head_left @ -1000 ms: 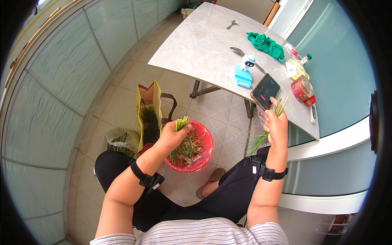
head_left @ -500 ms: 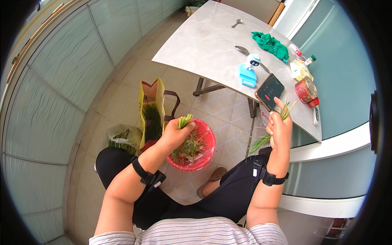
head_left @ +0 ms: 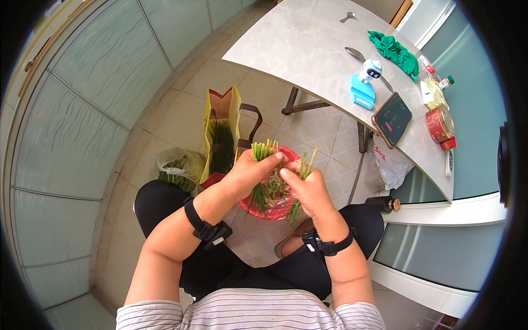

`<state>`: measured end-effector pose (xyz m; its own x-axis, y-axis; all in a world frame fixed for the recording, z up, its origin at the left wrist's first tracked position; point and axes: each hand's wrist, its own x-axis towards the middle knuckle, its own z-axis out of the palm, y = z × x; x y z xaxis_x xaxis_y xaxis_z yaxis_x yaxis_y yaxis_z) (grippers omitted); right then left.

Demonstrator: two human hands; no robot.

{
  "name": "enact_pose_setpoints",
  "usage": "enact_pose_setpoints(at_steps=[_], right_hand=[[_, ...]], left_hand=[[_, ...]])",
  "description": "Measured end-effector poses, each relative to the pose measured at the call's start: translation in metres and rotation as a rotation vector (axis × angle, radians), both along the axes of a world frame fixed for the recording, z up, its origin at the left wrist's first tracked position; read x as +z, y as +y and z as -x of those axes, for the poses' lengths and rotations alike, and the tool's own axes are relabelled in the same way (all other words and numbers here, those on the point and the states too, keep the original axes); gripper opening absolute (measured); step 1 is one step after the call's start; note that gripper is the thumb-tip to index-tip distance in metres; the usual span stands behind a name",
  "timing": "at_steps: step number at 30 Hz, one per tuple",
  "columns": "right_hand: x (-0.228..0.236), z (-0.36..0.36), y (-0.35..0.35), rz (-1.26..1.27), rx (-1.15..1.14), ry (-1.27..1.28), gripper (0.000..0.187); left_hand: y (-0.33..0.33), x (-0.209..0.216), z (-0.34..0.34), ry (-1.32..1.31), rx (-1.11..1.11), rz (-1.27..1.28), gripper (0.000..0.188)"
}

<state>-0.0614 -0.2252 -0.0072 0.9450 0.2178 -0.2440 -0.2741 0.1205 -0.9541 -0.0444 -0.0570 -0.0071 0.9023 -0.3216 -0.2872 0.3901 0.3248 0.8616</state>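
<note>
My left hand (head_left: 247,175) is closed around a thick bunch of green chives (head_left: 264,149), pale cut ends up, leaves hanging down. Close beside it, my right hand (head_left: 313,195) grips a smaller bunch of chives (head_left: 306,169), its thumb and fingertips nearly meeting the left fingers. Both hands hover over a red basin (head_left: 248,210), which they partly cover. Inside the basin lie loose trimmings (head_left: 278,188) of pale and green strands. Behind my left hand stands a yellow paper bag (head_left: 235,110) with more chives in it.
A clear plastic bag (head_left: 191,165) of greens sits by my left knee. On the marble-look table (head_left: 297,49) are a phone (head_left: 394,121), a blue-white robot figure (head_left: 363,88), spoons, a green cloth (head_left: 396,53) and a red-lidded jar (head_left: 439,124). A dark bottle (head_left: 379,204) is near my right knee.
My right hand has come down and left from beside the phone to my left hand, still holding its chives. The left hand has stayed above the basin; the whole view has shifted slightly.
</note>
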Motion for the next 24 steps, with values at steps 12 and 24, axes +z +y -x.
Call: enact_pose_setpoints(at_steps=[12, 24], right_hand=[[0.002, -0.005, -0.006, -0.211, 0.229, 0.399, 0.023], [-0.008, -0.004, -0.020, -0.272, 0.278, 0.451, 0.025]], left_hand=[[0.012, -0.007, -0.017, -0.002, 0.209, 0.046, 0.020], [0.050, 0.006, -0.035, -0.030, 0.419, 0.071, 0.019]])
